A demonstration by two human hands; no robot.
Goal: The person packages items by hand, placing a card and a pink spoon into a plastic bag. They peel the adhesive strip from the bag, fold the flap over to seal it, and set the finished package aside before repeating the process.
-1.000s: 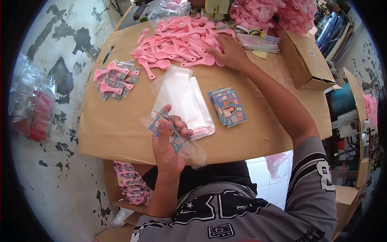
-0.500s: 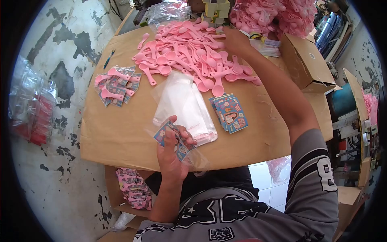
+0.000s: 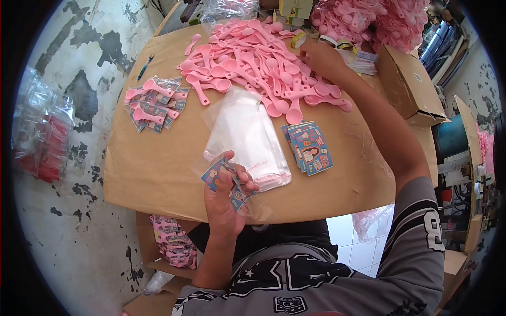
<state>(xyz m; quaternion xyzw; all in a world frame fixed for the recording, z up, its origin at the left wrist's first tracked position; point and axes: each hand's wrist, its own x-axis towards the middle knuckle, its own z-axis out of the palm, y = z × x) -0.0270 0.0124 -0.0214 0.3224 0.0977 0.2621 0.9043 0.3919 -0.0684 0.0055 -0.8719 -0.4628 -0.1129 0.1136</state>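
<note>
My left hand (image 3: 225, 192) is closed around a clear plastic bag with a blue printed card (image 3: 213, 176) inside, above the table's front edge. My right hand (image 3: 324, 59) reaches to the back of the table, beside a yellow tape roll (image 3: 298, 40) and the right edge of a heap of pink plastic spoons (image 3: 242, 60). Its fingers are curled together; anything in them is hidden. Between my hands lies a stack of clear plastic bags (image 3: 245, 139). Right of it is a small pile of blue printed cards (image 3: 312, 150).
Bagged cards with pink spoons (image 3: 155, 105) lie at the left, near a pen (image 3: 145, 67). A cardboard box (image 3: 408, 87) stands at the right. Large bags of pink spoons (image 3: 369, 23) are behind it. Below the table, another box holds packed items (image 3: 171, 242).
My right hand has drawn back slightly from the tape roll, which now shows more. My left hand keeps its hold on the bagged card. The view has shifted a little.
</note>
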